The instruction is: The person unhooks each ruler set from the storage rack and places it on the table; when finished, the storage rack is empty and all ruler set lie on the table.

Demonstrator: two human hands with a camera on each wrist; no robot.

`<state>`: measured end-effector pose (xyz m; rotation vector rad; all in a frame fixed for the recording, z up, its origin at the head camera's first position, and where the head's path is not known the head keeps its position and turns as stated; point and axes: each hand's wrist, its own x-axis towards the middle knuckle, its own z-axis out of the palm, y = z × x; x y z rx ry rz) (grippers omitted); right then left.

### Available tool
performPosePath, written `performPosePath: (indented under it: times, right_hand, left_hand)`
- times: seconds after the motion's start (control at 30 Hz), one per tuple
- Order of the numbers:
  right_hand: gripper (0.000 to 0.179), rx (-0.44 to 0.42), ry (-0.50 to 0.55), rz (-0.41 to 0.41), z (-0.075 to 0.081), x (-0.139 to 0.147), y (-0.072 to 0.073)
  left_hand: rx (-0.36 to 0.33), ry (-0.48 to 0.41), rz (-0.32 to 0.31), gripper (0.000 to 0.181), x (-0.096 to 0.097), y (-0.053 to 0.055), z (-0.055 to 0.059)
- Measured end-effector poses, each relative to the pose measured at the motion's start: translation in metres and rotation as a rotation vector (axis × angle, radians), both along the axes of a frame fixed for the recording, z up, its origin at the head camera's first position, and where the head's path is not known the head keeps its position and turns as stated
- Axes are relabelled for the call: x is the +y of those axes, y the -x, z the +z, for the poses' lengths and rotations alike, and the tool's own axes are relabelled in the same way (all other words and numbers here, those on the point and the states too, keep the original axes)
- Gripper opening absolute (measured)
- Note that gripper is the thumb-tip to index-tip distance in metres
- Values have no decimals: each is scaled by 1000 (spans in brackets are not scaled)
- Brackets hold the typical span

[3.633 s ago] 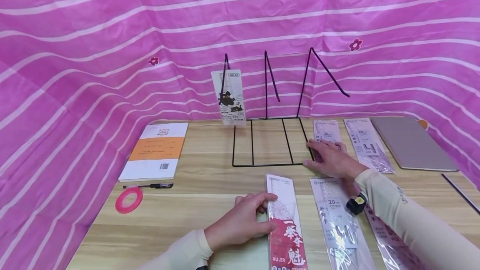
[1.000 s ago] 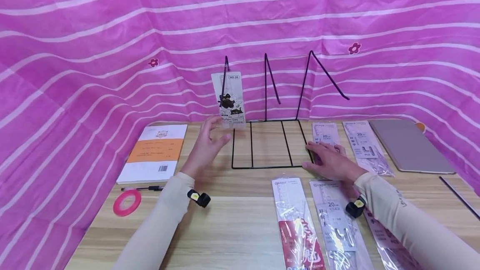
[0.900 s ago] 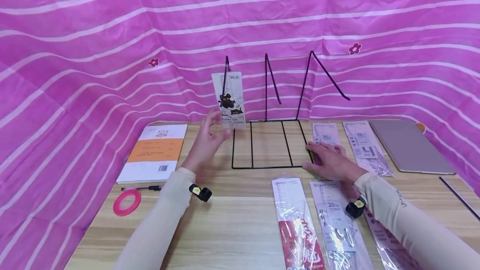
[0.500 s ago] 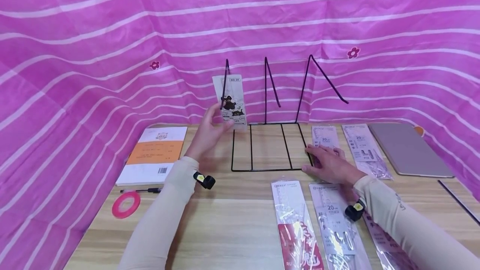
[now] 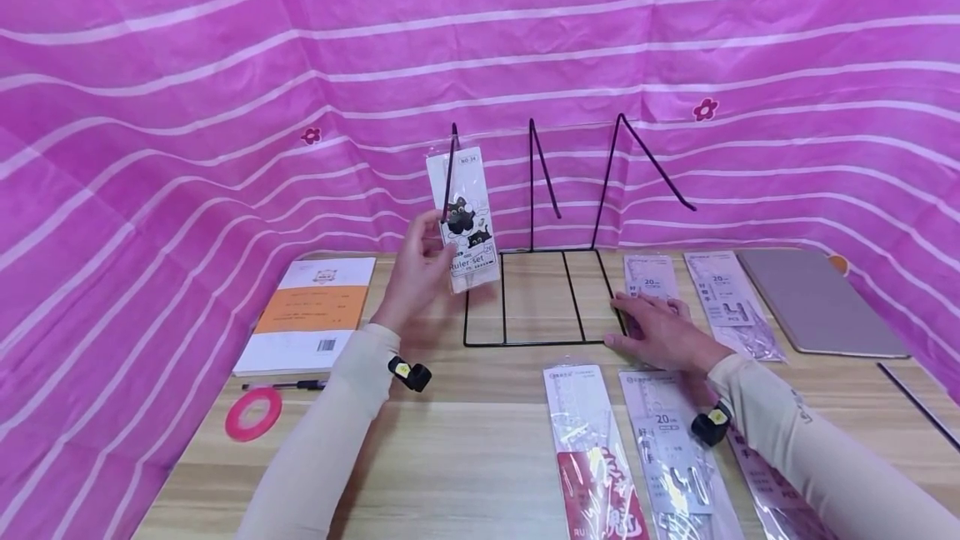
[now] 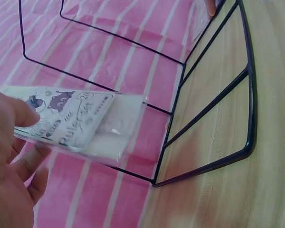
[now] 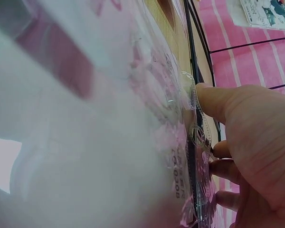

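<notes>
A black wire rack (image 5: 540, 343) stands at the back of the table with three tall slanted prongs. My left hand (image 5: 422, 269) pinches the left edge of a clear-bagged ruler set (image 5: 471, 253) printed with black cats, at the left prong. In the left wrist view the thumb lies over the pack's printed face (image 6: 61, 116) and its lower end juts out toward the rack base. My right hand (image 5: 663, 332) rests at the rack's right side, fingers loosely bent. In the right wrist view its thumb (image 7: 216, 100) touches the rack's edge, beside clear packaging.
Bagged ruler packs (image 5: 678, 461) lie at front right, one with a red lower half (image 5: 596, 490). More packs (image 5: 723, 290) and a grey notebook (image 5: 821, 298) lie back right. Left are a white-orange book (image 5: 307, 315), a pen (image 5: 288, 385) and pink tape (image 5: 253, 414).
My left hand left the red-printed pack at the front, reached the cat ruler set and took hold of it. The set's lower end has swung forward. The right hand has stayed at the rack.
</notes>
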<state>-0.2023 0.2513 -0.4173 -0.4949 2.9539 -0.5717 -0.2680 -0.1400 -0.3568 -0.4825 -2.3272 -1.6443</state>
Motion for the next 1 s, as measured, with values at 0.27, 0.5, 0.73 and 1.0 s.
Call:
performPosePath:
  times: [0.27, 0.5, 0.73, 1.0]
  right_hand:
    - [83, -5, -3, 5, 0, -5, 5]
    - [85, 7, 0, 12, -1, -1, 1]
    - [86, 11, -8, 6, -1, 1, 0]
    - [84, 37, -14, 16, -2, 1, 0]
  left_hand:
    - [27, 48, -31, 59, -5, -14, 11]
    - [61, 127, -25, 59, -9, -28, 9]
    - [65, 177, -16, 62, -13, -44, 4]
    - [84, 178, -46, 61, -16, -67, 3]
